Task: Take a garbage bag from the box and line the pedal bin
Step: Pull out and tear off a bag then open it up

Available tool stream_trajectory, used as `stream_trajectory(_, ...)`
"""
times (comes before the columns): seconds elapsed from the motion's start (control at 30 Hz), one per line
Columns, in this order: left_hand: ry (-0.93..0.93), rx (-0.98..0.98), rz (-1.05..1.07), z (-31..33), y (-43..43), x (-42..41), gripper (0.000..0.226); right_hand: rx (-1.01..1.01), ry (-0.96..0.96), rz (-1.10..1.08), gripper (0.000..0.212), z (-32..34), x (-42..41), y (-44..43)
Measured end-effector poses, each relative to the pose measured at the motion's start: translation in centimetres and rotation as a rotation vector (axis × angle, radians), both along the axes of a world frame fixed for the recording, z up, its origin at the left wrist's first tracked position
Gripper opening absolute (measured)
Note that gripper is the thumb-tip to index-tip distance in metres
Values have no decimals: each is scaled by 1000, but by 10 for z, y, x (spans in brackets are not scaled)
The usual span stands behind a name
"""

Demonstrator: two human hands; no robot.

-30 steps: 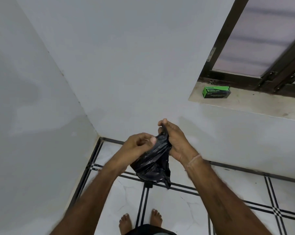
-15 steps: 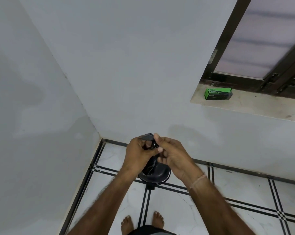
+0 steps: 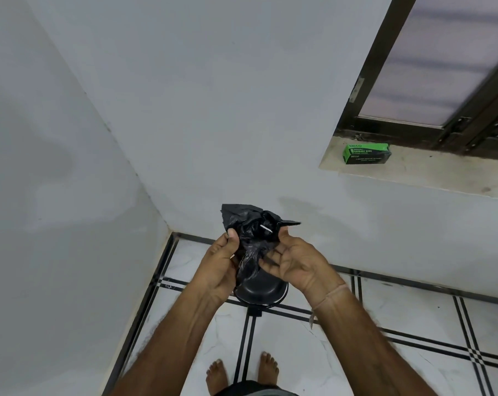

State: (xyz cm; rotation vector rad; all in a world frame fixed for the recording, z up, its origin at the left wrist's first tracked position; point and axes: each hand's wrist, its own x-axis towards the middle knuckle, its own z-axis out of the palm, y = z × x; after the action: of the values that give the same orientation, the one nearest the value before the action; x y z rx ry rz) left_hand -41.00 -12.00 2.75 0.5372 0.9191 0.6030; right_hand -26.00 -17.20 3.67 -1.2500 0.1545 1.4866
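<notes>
I see both sets of fingers pinched on a crumpled black garbage bag (image 3: 255, 232), held up between the hands in front of the wall. The left hand (image 3: 220, 262) has its thumb pressed on the bag's left edge, the other fingers curled behind the plastic. The right hand (image 3: 295, 260) grips the right side, thumb up near a pointed corner of film, fingers loosely bent, palm half showing. The bag is bunched; I cannot tell whether its mouth is parted. Directly below the hands a black pedal bin (image 3: 260, 291) stands on the tiled floor (image 3: 356, 352) near the room corner, lid down, contents hidden, the bag's lower tail hanging over it. The green bag box (image 3: 366, 153) lies on the window sill (image 3: 428, 174), well apart to the right; its contents cannot be seen. My bare feet (image 3: 242, 372) are just short of the bin.
</notes>
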Motion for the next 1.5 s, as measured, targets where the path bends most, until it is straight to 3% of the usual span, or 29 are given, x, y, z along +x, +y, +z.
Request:
stream_trajectory(0.13,125,-16,86,-3,-1,1,53,-97,-129,-86,25,-10,-1,6)
stream_trajectory(0.23,139,-7,115,-6,2,-3,53,-110,-243,-181,18,-17,8,4)
stream_trajectory(0.43,92,-119,123,-3,5,6,70,97,-420,-129,30,-5,-3,-7)
stream_trajectory(0.5,119,-97,114,0,5,11,72,290,-637,16,50,-1,-4,-16)
stream_trajectory(0.57,155,-77,114,3,7,12,66,397,-943,269,57,-1,-3,-19)
stream_trajectory(0.63,162,-68,87,6,10,13,61,321,-1169,415,54,-8,-4,-14)
stream_trajectory(0.67,160,-67,66,7,12,13,61,282,-1185,392,46,-12,-4,-11)
stream_trajectory(0.73,155,-66,49,7,15,13,65,256,-973,226,38,-13,-4,-7)
stream_trajectory(0.8,134,-98,67,4,20,8,69,184,-623,94,45,-12,5,-4)
stream_trajectory(0.9,46,-181,96,3,24,-3,57,46,-178,-30,48,-13,29,-3)
stream_trajectory(1.0,-92,-261,154,-2,25,-8,67,59,-8,-120,39,-22,41,1)
stream_trajectory(1.07,-53,-287,194,-14,30,-12,58,171,25,-160,33,-32,44,-1)
stream_trajectory(1.13,-23,-283,253,-23,35,-17,25,321,-31,-119,46,-33,48,-8)
stream_trajectory(1.17,-11,-263,278,-26,37,-20,15,376,-131,-29,53,-33,50,-11)
stream_trajectory(1.23,-32,-242,298,-32,44,-23,18,380,-463,210,47,-36,55,-16)
stream_trajectory(1.33,-95,-204,277,-26,46,-22,26,221,-774,476,36,-36,56,-14)
stream_trajectory(1.4,-129,-163,236,-23,44,-21,27,95,-748,449,48,-35,56,-12)
stream_trajectory(1.5,-118,-70,120,-24,39,-27,32,21,-429,299,47,-29,61,-12)
